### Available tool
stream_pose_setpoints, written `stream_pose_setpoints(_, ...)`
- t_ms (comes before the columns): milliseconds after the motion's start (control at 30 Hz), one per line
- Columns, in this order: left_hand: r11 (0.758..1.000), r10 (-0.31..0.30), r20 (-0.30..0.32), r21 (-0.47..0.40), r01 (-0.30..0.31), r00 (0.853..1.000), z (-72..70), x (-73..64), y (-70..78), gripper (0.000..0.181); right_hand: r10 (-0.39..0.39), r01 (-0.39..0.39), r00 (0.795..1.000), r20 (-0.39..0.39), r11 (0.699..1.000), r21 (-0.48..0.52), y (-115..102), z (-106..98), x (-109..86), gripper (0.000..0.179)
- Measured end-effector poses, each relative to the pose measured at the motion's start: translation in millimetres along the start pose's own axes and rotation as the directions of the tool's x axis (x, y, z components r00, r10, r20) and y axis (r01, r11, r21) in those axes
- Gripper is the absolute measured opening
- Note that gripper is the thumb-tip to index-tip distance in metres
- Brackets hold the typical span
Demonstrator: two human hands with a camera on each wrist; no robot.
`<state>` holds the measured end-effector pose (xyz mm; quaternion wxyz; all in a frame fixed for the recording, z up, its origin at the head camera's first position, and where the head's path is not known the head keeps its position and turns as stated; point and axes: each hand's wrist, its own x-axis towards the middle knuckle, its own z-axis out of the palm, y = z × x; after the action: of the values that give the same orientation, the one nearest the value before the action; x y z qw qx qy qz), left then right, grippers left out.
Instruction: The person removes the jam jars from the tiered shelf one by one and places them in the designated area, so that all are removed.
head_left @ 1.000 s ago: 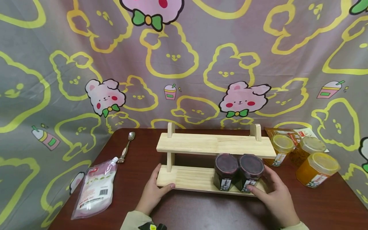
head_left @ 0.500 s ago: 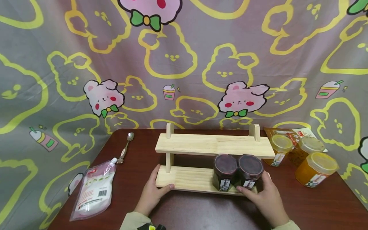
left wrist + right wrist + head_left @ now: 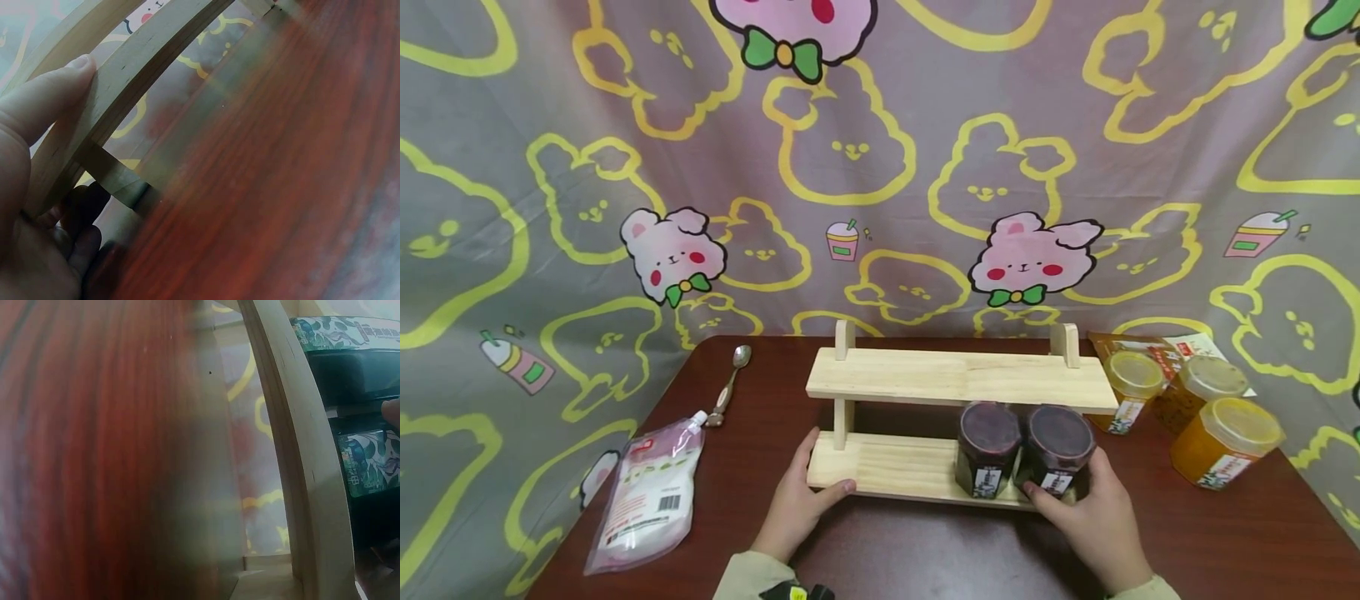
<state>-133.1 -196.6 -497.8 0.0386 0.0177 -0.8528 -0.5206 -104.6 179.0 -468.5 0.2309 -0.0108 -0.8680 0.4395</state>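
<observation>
A two-tier wooden shelf (image 3: 917, 375) stands on the dark red-brown table. On the right half of its lower board are two dark, many-sided jars with white labels, a left jar (image 3: 988, 437) and a right jar (image 3: 1060, 442). My right hand (image 3: 1101, 525) holds the right jar, thumb at its front and fingers round its right side. A narrow gap shows between the two jars. At the other end, my left hand (image 3: 797, 504) grips the lower board, its thumb (image 3: 69, 78) on top and other fingers below, as the left wrist view shows.
Right of the shelf stand several jars with amber contents, the nearest an orange jar (image 3: 1225, 442); packets (image 3: 1195, 346) lie behind them. On the left are a metal spoon (image 3: 730, 387) and a spouted pouch (image 3: 651, 492). A patterned curtain (image 3: 895, 167) hangs behind the table.
My right hand first shifted left around the right jar. That jar then moved slightly right, opening a gap to the left jar. The left hand stays on the shelf.
</observation>
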Motion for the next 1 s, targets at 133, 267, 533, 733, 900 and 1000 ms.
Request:
stream_pose_setpoints(133, 1.0, -0.001, -0.001, 0.005, 0.001, 1.0, 0.1, -0.5, -0.7, 0.107, 0.007, -0.007, 1.0, 0.009, 1.0, -0.02, 0, -2, -0.2, 0.082)
stream_pose_setpoints(267, 1.0, 0.006, -0.004, 0.005, -0.006, 1.0, 0.9, -0.8, -1.5, 0.106, 0.021, -0.02, 0.999, 0.024, 0.999, -0.043, 0, -5, -0.7, 0.081)
stream_pose_setpoints(533, 1.0, 0.009, -0.005, 0.004, -0.009, 1.0, 0.8, -0.4, -1.6, 0.107, 0.022, -0.021, 1.0, 0.016, 0.999, -0.05, 0, -8, -1.8, 0.08)
stream_pose_setpoints(733, 1.0, 0.011, -0.006, 0.002, -0.011, 1.0, 0.3, -0.6, -1.5, 0.106, 0.028, -0.028, 1.0, 0.001, 0.998, -0.059, 0, -10, -1.4, 0.08)
stream_pose_setpoints(900, 1.0, 0.018, -0.008, 0.003, -0.018, 1.0, 0.1, -0.8, -1.6, 0.106, 0.037, -0.038, 0.999, -0.006, 0.997, -0.062, 0, -12, -1.4, 0.08)
stream_pose_setpoints(1000, 1.0, 0.018, -0.006, 0.001, -0.018, 1.0, 0.1, -0.6, -1.8, 0.107, 0.037, -0.037, 0.999, -0.005, 0.997, -0.06, 0, -13, -2.0, 0.081)
